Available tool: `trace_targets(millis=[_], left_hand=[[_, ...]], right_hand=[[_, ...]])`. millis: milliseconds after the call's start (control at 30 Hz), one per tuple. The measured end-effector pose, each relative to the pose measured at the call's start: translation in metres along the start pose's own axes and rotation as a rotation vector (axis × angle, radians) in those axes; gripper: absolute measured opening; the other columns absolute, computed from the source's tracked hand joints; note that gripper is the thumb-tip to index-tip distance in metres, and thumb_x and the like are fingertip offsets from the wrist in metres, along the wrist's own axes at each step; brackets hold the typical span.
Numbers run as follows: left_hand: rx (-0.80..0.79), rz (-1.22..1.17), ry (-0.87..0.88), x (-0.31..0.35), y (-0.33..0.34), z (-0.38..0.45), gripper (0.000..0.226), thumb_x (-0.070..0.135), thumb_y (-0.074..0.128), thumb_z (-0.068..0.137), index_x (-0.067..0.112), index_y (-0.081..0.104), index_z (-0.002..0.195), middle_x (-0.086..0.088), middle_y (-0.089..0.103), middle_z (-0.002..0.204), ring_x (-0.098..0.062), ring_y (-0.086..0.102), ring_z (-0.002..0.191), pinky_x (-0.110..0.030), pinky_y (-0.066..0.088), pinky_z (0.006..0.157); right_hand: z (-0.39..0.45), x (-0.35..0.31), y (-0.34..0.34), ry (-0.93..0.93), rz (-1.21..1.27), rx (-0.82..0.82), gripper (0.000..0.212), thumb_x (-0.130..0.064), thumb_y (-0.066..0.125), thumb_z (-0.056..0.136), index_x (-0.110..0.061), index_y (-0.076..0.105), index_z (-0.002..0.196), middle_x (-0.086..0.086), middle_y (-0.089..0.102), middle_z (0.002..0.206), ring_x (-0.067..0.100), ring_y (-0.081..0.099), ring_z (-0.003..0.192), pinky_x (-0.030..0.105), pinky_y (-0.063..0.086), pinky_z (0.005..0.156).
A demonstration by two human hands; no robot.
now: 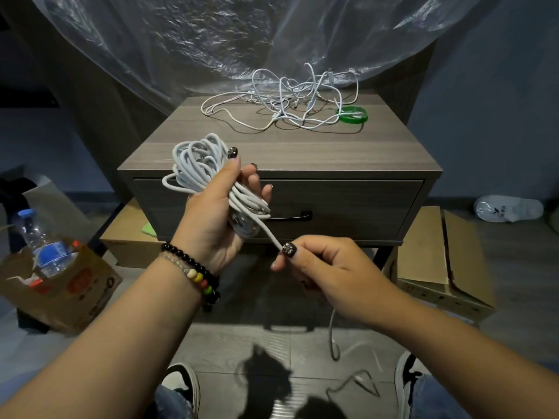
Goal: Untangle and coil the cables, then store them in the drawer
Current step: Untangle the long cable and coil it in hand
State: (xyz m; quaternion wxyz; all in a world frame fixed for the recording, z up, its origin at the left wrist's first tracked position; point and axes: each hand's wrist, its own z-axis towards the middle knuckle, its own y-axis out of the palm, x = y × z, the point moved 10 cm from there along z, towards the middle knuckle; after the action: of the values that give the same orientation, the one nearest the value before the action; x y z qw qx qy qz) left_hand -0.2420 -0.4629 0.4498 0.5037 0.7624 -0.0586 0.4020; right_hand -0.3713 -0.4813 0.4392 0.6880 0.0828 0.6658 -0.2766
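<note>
Item 1: coil of grey cable (196, 164), many loops, held upright in the left hand (211, 219) in front of the nightstand (272, 152). Thumb and fingers are curled round the middle of the bundle; loops stick out above and below the hand.

Item 2: loose end of the same cable (269, 232), running from the lower part of the coil down to the right hand (320, 264), which pinches it between thumb and curled fingers. More cable hangs below that hand toward the floor.

Item 3: tangle of thin white cables (287, 98), lying on the back half of the nightstand top, unsorted.

Item 4: green ring (352, 114), on the nightstand top at the right edge of the tangle, with a white cable crossing it.

Item 5: drawer (332, 204), closed, dark handle (293, 216) at centre, partly hidden by the coil.

Item 6: water bottle (42, 243), standing in an open cardboard box (60, 288) on the floor, left.
</note>
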Motion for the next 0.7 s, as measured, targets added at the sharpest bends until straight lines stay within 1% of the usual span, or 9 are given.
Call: trace_targets(millis=[100, 167, 267, 367, 400, 500, 567, 633, 700], left_hand=[[-0.047, -0.031, -0.028, 0.001, 0.005, 0.001, 0.036, 0.031, 0.051, 0.094, 0.015, 0.052, 0.062, 0.006, 0.049, 0.051, -0.003, 0.052, 0.046, -0.020, 0.056, 0.064], [-0.076, -0.021, 0.009, 0.010, 0.007, 0.001, 0.038, 0.032, 0.045, 0.097, 0.017, 0.047, 0.061, 0.007, 0.044, 0.047, -0.003, 0.047, 0.042, -0.019, 0.052, 0.060], [-0.098, -0.038, 0.096, 0.038, 0.004, 0.003, 0.038, 0.032, 0.043, 0.098, 0.018, 0.045, 0.063, 0.008, 0.043, 0.048, -0.003, 0.046, 0.044, -0.020, 0.050, 0.062], [-0.079, 0.001, 0.143, 0.058, -0.006, 0.004, 0.039, 0.033, 0.043, 0.098, 0.018, 0.047, 0.062, 0.008, 0.044, 0.049, -0.003, 0.047, 0.046, -0.019, 0.051, 0.060], [-0.082, 0.023, 0.125, 0.056, -0.007, 0.004, 0.039, 0.032, 0.043, 0.098, 0.018, 0.047, 0.062, 0.008, 0.044, 0.050, -0.003, 0.047, 0.045, -0.019, 0.051, 0.058], [-0.116, 0.065, 0.028, 0.035, -0.004, 0.001, 0.042, 0.030, 0.044, 0.097, 0.016, 0.051, 0.057, 0.007, 0.043, 0.048, -0.003, 0.047, 0.042, -0.019, 0.050, 0.053], [-0.146, 0.081, -0.043, 0.022, -0.001, -0.002, 0.037, 0.028, 0.048, 0.092, 0.015, 0.052, 0.058, 0.006, 0.044, 0.050, -0.003, 0.047, 0.043, -0.019, 0.050, 0.053], [-0.188, 0.104, -0.105, 0.010, 0.004, -0.007, 0.026, 0.025, 0.054, 0.084, 0.012, 0.056, 0.061, 0.004, 0.051, 0.058, -0.003, 0.053, 0.049, -0.021, 0.055, 0.059], [-0.222, 0.167, -0.148, -0.001, 0.006, -0.010, 0.020, 0.021, 0.056, 0.080, 0.011, 0.063, 0.063, -0.003, 0.067, 0.079, -0.009, 0.067, 0.069, -0.034, 0.060, 0.074]], right_hand=[[0.005, -0.004, -0.015, 0.019, -0.077, 0.003, 0.023, -0.021, 0.054, 0.095, -0.012, 0.073, 0.085, -0.001, 0.047, 0.059, 0.002, 0.037, 0.050, 0.013, 0.030, 0.048], [0.006, -0.002, -0.030, 0.062, -0.101, 0.010, 0.023, -0.023, 0.056, 0.093, -0.013, 0.074, 0.084, 0.000, 0.047, 0.058, 0.002, 0.035, 0.048, 0.013, 0.027, 0.046], [0.006, 0.009, -0.057, 0.174, -0.049, 0.058, 0.023, -0.033, 0.059, 0.086, -0.020, 0.078, 0.081, -0.008, 0.050, 0.056, 0.008, 0.036, 0.052, 0.016, 0.027, 0.046], [0.004, 0.014, -0.074, 0.207, -0.032, 0.129, 0.019, -0.033, 0.065, 0.080, -0.020, 0.079, 0.079, 0.001, 0.054, 0.062, 0.011, 0.033, 0.050, 0.019, 0.023, 0.046], [0.003, 0.014, -0.075, 0.209, -0.060, 0.136, 0.016, -0.030, 0.066, 0.081, -0.020, 0.079, 0.080, 0.002, 0.056, 0.062, 0.010, 0.034, 0.049, 0.019, 0.023, 0.046], [0.003, 0.017, -0.076, 0.223, -0.094, 0.196, 0.010, -0.016, 0.069, 0.085, -0.015, 0.078, 0.081, -0.012, 0.065, 0.058, -0.004, 0.050, 0.046, 0.008, 0.034, 0.045], [0.005, 0.018, -0.079, 0.230, -0.112, 0.254, 0.008, -0.016, 0.072, 0.083, -0.017, 0.078, 0.078, -0.010, 0.071, 0.066, -0.007, 0.058, 0.057, 0.008, 0.041, 0.055], [0.007, 0.019, -0.081, 0.227, -0.113, 0.302, 0.010, -0.018, 0.074, 0.080, -0.021, 0.078, 0.071, -0.005, 0.074, 0.075, -0.002, 0.064, 0.071, 0.018, 0.049, 0.071], [0.007, 0.018, -0.082, 0.221, -0.103, 0.338, 0.015, -0.016, 0.074, 0.078, -0.023, 0.077, 0.065, -0.004, 0.075, 0.077, 0.000, 0.065, 0.074, 0.022, 0.050, 0.078]])
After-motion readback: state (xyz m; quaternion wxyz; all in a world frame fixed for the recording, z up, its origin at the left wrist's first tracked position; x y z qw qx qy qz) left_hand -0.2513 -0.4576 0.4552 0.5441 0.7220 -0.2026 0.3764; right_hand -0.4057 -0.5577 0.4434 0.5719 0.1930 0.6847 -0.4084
